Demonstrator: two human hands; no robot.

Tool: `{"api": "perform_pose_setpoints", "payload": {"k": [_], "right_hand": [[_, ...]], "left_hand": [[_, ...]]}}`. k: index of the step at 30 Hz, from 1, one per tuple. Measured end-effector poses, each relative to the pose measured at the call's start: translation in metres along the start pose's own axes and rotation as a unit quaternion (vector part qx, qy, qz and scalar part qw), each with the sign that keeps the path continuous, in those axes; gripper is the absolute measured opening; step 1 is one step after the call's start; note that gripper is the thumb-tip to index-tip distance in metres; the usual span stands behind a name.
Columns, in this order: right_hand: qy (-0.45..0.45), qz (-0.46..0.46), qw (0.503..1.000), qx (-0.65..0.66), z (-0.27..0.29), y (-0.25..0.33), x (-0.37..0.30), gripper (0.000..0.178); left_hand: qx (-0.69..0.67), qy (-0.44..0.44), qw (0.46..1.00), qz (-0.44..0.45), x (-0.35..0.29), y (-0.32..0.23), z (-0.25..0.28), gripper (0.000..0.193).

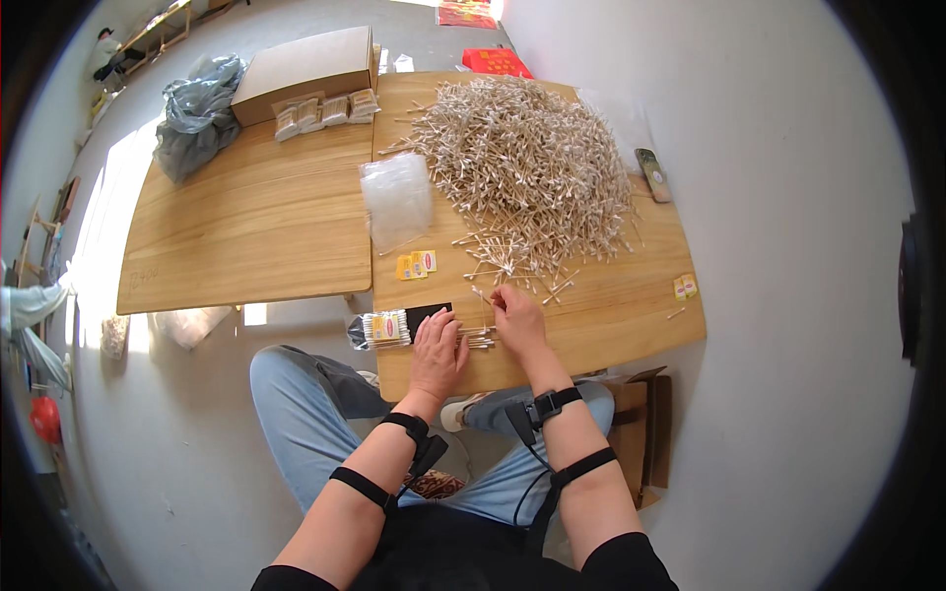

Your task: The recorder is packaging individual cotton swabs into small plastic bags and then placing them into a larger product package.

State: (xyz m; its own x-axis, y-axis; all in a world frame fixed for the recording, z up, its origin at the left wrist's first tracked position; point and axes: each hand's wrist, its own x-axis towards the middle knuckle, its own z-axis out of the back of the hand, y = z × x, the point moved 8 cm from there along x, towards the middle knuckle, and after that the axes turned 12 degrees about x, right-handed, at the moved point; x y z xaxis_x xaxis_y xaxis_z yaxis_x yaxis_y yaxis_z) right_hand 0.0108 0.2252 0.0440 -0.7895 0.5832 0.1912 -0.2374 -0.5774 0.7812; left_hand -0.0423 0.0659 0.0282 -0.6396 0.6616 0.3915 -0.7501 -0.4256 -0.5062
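My left hand (pixel 437 350) lies on the near edge of the table, fingers flat over a black strip (pixel 430 313) and the ends of a small row of cotton swabs (pixel 479 339). To its left is a clear bag of cotton swabs (pixel 386 329) with a yellow and white label card inside. My right hand (pixel 518 323) is closed in a pinch at a single cotton swab (pixel 480 295), just in front of the big heap. That heap of loose cotton swabs (pixel 532 167) covers much of the tabletop beyond both hands.
Flat clear bags (pixel 396 202) lie left of the heap, with yellow label cards (pixel 416 265) nearer me. More small cards (pixel 685 287) and a phone (pixel 652 175) are at the right. A cardboard box (pixel 304 71), packed swab bags (pixel 325 111) and a grey plastic bag (pixel 200 113) stand far left.
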Motion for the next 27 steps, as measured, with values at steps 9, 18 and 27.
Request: {"api": "perform_pose_setpoints", "payload": {"k": [9, 18, 27], "right_hand": [[-0.015, -0.003, 1.0, -0.011, -0.006, 0.002, 0.004, 0.011], [0.036, 0.025, 0.995, -0.088, -0.022, 0.015, -0.013, 0.015], [-0.002, 0.011, 0.991, -0.136, -0.007, 0.003, 0.018, 0.009]], "left_hand": [[0.059, 0.018, 0.998, -0.033, 0.002, -0.011, 0.001, 0.028], [0.037, 0.021, 0.999, -0.017, 0.003, -0.008, 0.002, 0.023], [0.027, 0.018, 0.999, -0.017, 0.002, -0.006, 0.002, 0.024]]}}
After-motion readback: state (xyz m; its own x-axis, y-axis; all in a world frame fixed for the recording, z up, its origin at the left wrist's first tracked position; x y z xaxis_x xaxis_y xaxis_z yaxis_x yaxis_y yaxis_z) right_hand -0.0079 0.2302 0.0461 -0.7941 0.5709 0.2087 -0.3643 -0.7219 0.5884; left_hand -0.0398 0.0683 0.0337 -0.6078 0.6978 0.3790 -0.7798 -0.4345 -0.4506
